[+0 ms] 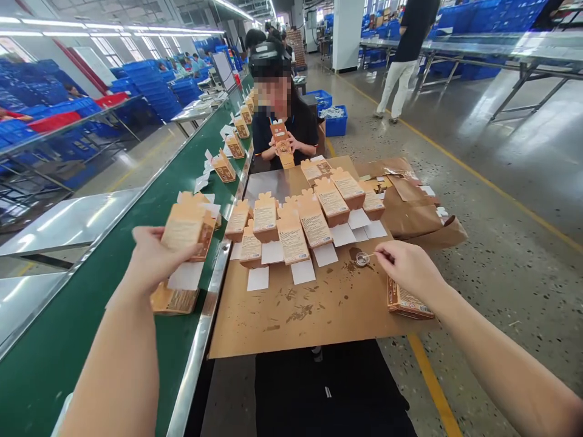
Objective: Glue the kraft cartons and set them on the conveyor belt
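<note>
My left hand (152, 258) grips an orange-brown printed carton (182, 226) over the green conveyor belt, its thumb across the near side. White flaps hang from the carton's lower end. Another carton (175, 301) lies on the belt just below it. Out to the right, my right hand (407, 267) is closed in a pinch on a thin stick (372, 254). The stick reaches to a small clear round dish (362, 259) on the cardboard sheet. A closed-looking carton (407, 300) lies under my right wrist. Several cartons (291, 240) with white flaps stand grouped beyond the sheet's middle.
The green conveyor belt (125, 267) runs along the left with a metal edge and several cartons (223, 165) farther up. Dark wet marks dot the cardboard sheet (255, 325). Across the table a co-worker (285, 121) holds a carton. Brown paper (410, 212) lies far right.
</note>
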Demonstrator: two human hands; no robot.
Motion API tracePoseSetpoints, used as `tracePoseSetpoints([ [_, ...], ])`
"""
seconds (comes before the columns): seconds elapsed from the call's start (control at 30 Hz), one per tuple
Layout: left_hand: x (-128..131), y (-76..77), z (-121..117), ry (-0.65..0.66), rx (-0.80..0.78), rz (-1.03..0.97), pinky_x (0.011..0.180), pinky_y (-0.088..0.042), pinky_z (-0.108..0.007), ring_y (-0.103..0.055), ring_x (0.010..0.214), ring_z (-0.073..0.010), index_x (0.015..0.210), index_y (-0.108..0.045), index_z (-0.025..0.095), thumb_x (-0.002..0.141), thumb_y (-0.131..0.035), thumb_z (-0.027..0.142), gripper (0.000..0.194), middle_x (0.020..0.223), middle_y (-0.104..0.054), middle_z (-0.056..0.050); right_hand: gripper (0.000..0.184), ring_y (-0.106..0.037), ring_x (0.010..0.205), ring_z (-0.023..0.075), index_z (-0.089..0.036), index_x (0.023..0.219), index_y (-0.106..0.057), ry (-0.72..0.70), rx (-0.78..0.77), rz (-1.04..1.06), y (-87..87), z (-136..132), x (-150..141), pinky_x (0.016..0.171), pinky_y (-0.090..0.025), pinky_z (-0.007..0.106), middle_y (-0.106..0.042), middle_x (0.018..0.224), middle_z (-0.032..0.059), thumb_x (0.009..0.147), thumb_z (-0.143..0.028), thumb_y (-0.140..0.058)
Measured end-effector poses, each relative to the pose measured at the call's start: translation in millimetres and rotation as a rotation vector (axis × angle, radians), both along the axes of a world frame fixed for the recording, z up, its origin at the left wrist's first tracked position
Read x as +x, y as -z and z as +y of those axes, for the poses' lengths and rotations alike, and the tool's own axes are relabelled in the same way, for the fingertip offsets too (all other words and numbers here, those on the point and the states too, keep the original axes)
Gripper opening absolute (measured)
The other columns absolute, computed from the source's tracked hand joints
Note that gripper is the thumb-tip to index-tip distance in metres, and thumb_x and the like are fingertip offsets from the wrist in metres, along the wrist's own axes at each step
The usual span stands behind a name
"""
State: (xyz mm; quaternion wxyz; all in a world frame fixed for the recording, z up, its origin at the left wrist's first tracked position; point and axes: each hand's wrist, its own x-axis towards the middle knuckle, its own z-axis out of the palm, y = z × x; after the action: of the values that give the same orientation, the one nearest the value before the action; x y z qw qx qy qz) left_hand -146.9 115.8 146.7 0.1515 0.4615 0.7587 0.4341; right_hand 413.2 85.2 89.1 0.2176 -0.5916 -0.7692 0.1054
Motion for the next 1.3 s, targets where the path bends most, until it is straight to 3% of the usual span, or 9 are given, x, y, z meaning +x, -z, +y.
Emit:
tracePoseSetpoints([
  [0.1,4.9,27.5,-60.6,0.030,0.031,-0.474,0.104,-0.067,-0.073,-0.079,0.114,-0.0462,0.123,-0.062,0.032,0.029,-0.112,0.080,0.116,0.120,-0.081,-0.008,0.029,-0.079,0.084,0.0253,-0.024,0.087,-0.080,-0.039,-0.080,-0.117,11.6,18.3,-2.5,0.076,-0.056,0.034,-0.087,0.090,0.0092,0.105,-0.023,-0.058],
  [0.23,54.0,84.8,-132.3,0.170,0.059,-0.887,0.104,-0.070,-0.059,-0.074,0.139,-0.0520,0.140,-0.078,0.031,0.025,-0.112,0.082,0.130,0.144,-0.083,-0.017,0.028,-0.079,0.082,0.0249,-0.024,0.083,-0.077,-0.068,-0.120,-0.169,22.9,25.0,-3.3,0.075,-0.053,0.033,-0.087,0.088,0.0090,0.105,-0.020,-0.059],
  [0.33,98.5,121.6,-160.9,0.060,0.032,-1.112,0.111,-0.069,-0.054,-0.070,0.150,-0.0486,0.147,-0.080,0.030,0.053,-0.108,0.078,0.109,0.142,-0.085,-0.016,0.028,-0.080,0.083,0.0249,-0.025,0.083,-0.076,-0.072,-0.103,-0.153,21.3,22.3,1.8,0.074,-0.054,0.033,-0.087,0.090,0.0085,0.105,-0.020,-0.059],
  [0.43,136.5,139.0,-165.8,0.035,0.064,-1.241,0.120,-0.065,-0.056,-0.072,0.150,-0.0429,0.152,-0.078,0.032,0.079,-0.100,0.062,0.082,0.146,-0.085,-0.012,0.026,-0.080,0.079,0.0247,-0.026,0.087,-0.077,-0.062,-0.005,-0.056,12.4,10.5,6.9,0.072,-0.057,0.033,-0.086,0.089,0.0066,0.107,-0.025,-0.059],
  [0.63,175.6,134.4,-145.8,0.195,-0.050,-1.120,0.123,-0.062,-0.062,-0.079,0.139,-0.0449,0.139,-0.080,0.019,0.072,-0.112,0.044,0.078,0.140,-0.085,-0.019,0.021,-0.080,0.073,0.0220,-0.026,0.098,-0.082,-0.115,0.123,0.280,8.1,-49.8,-28.8,0.071,-0.065,0.033,-0.086,0.087,0.0044,0.111,-0.027,-0.066],
  [0.77,178.7,126.4,-133.6,0.210,-0.085,-0.920,0.118,-0.066,-0.058,-0.081,0.135,-0.0409,0.136,-0.075,0.022,0.068,-0.115,0.049,0.083,0.139,-0.085,-0.017,0.023,-0.076,0.069,0.0185,-0.027,0.096,-0.080,-0.197,0.012,0.462,32.9,-89.2,-82.7,0.067,-0.064,0.029,-0.082,0.082,0.0015,0.113,-0.022,-0.065],
  [0.93,178.2,129.1,-127.3,0.241,-0.106,-0.803,0.111,-0.070,-0.055,-0.085,0.124,-0.0373,0.131,-0.070,0.024,0.067,-0.113,0.057,0.084,0.132,-0.086,-0.015,0.026,-0.071,0.066,0.0170,-0.027,0.093,-0.078,-0.249,-0.033,0.496,70.3,-103.6,-128.1,0.065,-0.060,0.027,-0.077,0.077,0.0002,0.114,-0.022,-0.062],
  [1.1,182.3,142.7,-128.4,0.245,-0.049,-0.741,0.106,-0.071,-0.052,-0.085,0.121,-0.0357,0.133,-0.066,0.026,0.066,-0.111,0.061,0.088,0.129,-0.084,-0.012,0.027,-0.071,0.065,0.0171,-0.026,0.094,-0.077,-0.310,-0.022,0.446,84.8,-102.3,-135.9,0.064,-0.057,0.027,-0.075,0.076,0.0002,0.114,-0.018,-0.060],
  [1.3,189.4,136.1,-143.8,0.299,-0.058,-0.608,0.106,-0.070,-0.050,-0.084,0.123,-0.0338,0.136,-0.059,0.027,0.071,-0.109,0.053,0.085,0.131,-0.081,-0.011,0.024,-0.072,0.066,0.0175,-0.027,0.095,-0.075,-0.237,0.008,0.462,70.4,-100.9,-110.7,0.065,-0.060,0.028,-0.078,0.079,-0.0004,0.113,-0.018,-0.063],
])
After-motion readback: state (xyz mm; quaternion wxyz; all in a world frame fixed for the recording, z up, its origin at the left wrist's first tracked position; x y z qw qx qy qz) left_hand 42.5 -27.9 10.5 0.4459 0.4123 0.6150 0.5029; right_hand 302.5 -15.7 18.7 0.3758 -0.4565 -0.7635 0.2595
